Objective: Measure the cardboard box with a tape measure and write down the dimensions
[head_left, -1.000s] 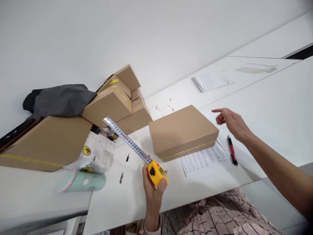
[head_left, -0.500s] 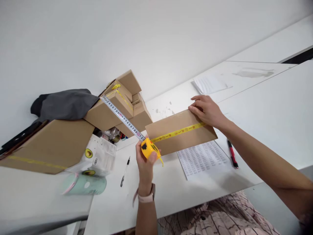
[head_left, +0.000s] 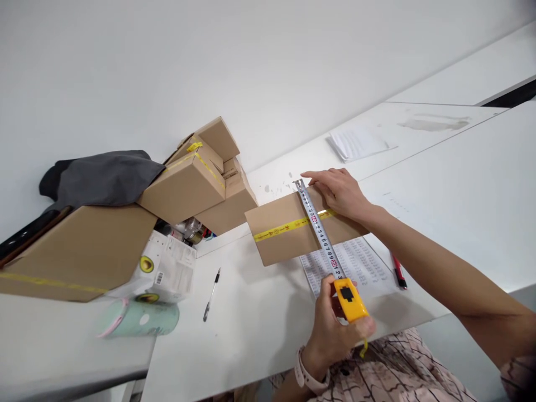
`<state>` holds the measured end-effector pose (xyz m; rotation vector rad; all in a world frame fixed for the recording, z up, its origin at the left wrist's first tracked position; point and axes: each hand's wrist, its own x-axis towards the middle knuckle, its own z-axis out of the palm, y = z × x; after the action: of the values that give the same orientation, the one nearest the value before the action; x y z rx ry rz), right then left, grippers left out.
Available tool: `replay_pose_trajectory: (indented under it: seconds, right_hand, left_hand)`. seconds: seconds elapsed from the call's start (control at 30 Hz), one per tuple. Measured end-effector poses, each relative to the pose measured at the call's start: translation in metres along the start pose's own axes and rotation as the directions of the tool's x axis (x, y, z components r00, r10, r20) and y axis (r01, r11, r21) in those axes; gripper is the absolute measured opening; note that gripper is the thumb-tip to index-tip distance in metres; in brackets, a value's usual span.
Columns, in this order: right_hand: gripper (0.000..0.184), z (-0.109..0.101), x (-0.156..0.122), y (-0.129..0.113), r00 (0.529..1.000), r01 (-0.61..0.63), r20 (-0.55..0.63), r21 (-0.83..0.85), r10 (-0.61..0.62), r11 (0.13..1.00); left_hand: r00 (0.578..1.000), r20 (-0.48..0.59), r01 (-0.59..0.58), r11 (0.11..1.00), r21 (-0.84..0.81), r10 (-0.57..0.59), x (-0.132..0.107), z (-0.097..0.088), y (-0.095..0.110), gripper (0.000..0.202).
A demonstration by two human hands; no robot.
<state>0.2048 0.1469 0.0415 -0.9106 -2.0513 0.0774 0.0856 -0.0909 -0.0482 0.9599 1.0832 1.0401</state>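
Brown rectangular cardboard box point(head_left: 288, 241), contents hidden; left hand point(head_left: 333, 330) clasping yellow plastic tape measure point(head_left: 352, 300); right hand point(head_left: 341, 191) on box, grip unclear.

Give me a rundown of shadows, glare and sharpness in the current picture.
Head view: soft shadows on the white table; a small glare spot on the yellow tape, beside the right hand; the tape measure looks reasonably sharp; print on the sheet is too small to read.
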Motion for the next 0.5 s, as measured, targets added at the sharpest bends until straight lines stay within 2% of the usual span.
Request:
replay_pose_trajectory:
  seconds: [0.17,0.3,0.4,0.5]
  right_hand:
    - [0.050,0.003,0.002,0.007,0.997,0.068,0.046,-0.110,-0.063,0.992]
    - [0.052,0.006,0.005,0.012,0.995,0.094,0.051,-0.095,-0.089,0.991]
    - [0.050,0.008,0.006,0.014,0.996,0.077,0.053,-0.078,-0.073,0.994]
    - [0.049,0.009,0.006,0.015,0.996,0.072,0.050,-0.073,-0.069,0.995]
  left_hand:
    - [1.000,0.009,-0.009,0.999,-0.036,0.010,0.000,0.002,-0.013,0.078]
    - [1.000,0.015,-0.004,1.000,-0.015,0.004,-0.002,0.004,-0.020,0.080]
    - [1.000,-0.004,0.012,1.000,0.013,-0.012,0.001,0.002,-0.018,0.088]
    - [0.998,-0.035,-0.047,0.999,0.013,0.048,0.012,-0.007,-0.010,0.091]
